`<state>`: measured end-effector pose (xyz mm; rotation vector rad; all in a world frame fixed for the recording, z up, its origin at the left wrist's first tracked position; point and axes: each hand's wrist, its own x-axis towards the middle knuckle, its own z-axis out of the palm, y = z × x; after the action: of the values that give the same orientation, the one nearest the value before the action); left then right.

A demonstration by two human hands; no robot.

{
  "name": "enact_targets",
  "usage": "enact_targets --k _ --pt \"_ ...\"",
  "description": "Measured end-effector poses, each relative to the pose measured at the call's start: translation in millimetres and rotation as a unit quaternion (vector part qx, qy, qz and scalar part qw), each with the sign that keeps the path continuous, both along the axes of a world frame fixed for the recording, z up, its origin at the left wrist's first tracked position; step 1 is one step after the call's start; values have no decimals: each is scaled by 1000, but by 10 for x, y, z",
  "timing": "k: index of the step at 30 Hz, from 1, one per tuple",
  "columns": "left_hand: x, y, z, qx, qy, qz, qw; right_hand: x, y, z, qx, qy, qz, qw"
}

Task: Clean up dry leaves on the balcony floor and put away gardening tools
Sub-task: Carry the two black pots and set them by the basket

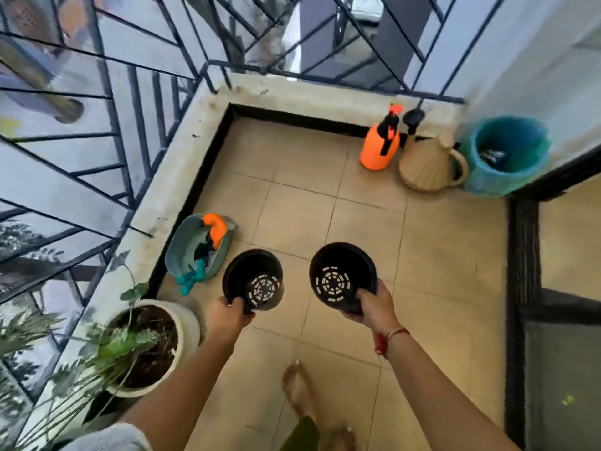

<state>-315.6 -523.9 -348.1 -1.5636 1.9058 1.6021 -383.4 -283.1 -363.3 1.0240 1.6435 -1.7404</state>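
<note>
Left hand (226,315) grips the left pot (250,278), right hand (374,307) the right pot (338,271), each by its near rim.

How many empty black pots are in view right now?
2. The left black pot is gripped by the left hand; the right black pot by the right hand. Others may lie out of view.

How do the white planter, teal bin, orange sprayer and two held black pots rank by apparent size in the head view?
1. white planter and teal bin, too alike to rank; the planter is nearer the camera.
2. right black pot and left black pot, about alike.
3. orange sprayer.
</note>
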Motion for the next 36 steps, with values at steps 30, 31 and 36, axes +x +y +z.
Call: enact_targets --k 30,31,36 --pt "-1143 -256 -317 99 11 388 916 -2557 -1393 362 23 -31 303 952" --pt "-1195 -260 -339 97 14 394 914 -2626 -1479 365 19 -32 305 952" --pt "-1467 -351 -446 107 6 450 887 -2967 -2030 401 -15 -46 342 938"
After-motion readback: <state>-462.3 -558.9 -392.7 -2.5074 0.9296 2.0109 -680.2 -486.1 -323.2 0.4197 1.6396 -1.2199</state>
